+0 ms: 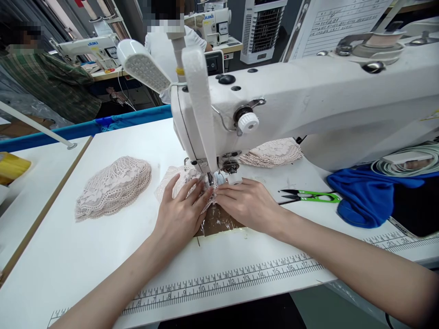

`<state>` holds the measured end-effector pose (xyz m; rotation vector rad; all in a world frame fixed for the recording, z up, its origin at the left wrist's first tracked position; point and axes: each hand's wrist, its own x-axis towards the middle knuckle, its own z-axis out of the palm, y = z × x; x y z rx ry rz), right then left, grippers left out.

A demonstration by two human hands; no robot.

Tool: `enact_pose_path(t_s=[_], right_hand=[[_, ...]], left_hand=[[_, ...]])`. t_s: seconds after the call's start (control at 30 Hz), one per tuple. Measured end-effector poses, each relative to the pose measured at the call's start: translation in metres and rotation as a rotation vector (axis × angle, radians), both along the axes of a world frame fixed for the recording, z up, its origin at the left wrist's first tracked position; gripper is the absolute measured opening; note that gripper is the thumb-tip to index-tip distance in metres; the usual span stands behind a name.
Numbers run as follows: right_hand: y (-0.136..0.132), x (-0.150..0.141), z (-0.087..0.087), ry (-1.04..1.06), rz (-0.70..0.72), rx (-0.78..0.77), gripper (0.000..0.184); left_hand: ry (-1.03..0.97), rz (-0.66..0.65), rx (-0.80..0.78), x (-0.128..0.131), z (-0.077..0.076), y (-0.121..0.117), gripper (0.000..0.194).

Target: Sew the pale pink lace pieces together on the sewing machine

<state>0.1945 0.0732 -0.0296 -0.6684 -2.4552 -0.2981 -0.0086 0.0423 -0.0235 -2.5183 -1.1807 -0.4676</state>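
A pale pink lace piece [178, 176] lies under the needle area of a white sewing machine [295, 87]. My left hand [181, 208] rests on the lace with fingers spread, just left of the presser foot [210, 178]. Close to the foot on the other side, my right hand [250, 203] has its fingers pressed together at the lace's edge. The fingers partly cover the lace, so its full outline is hidden. Beneath the hands is a brown patch [222, 220] with shiny clear film.
Stacked lace pieces [113, 187] lie left, and another lace stack [272, 153] sits behind the needle. At right are green-handled thread snips [317, 196], a blue cloth [363, 196] and a coiled cable [408, 160]. A printed ruler [240, 278] follows the front edge. Two people work beyond.
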Motion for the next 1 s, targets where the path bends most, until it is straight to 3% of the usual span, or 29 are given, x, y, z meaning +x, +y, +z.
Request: enact_pose_path(t_s=[0.37, 0.83, 1.0], right_hand=[[0.004, -0.001, -0.003, 0.037, -0.019, -0.016, 0.018], [0.007, -0.002, -0.004, -0.033, -0.070, 0.009, 0.018], [0.002, 0.000, -0.002, 0.033, -0.041, -0.001, 0.020]], left_hand=[[-0.029, -0.042, 0.042, -0.001, 0.001, -0.009, 0.026], [-0.046, -0.038, 0.028, -0.001, 0.002, -0.003, 0.030], [-0.031, -0.072, 0.051, -0.001, 0.004, -0.010, 0.029]])
